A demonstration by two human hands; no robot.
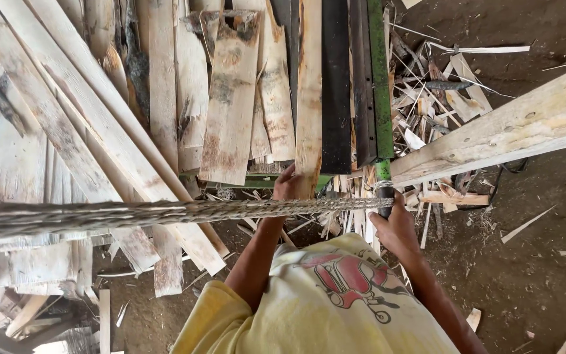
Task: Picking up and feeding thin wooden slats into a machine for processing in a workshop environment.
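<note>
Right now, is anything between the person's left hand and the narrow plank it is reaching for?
Nothing visible. The left hand is already on the near end of the narrow plank. A twisted rope crosses in front of the forearm, nearer the camera, not between hand and plank.

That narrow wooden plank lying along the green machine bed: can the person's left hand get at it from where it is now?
Probably yes. The left hand already sits at the near end of the narrow plank, seemingly touching it, and only the twisted rope crosses in front of the forearm. The right hand is on the green lever.
</note>
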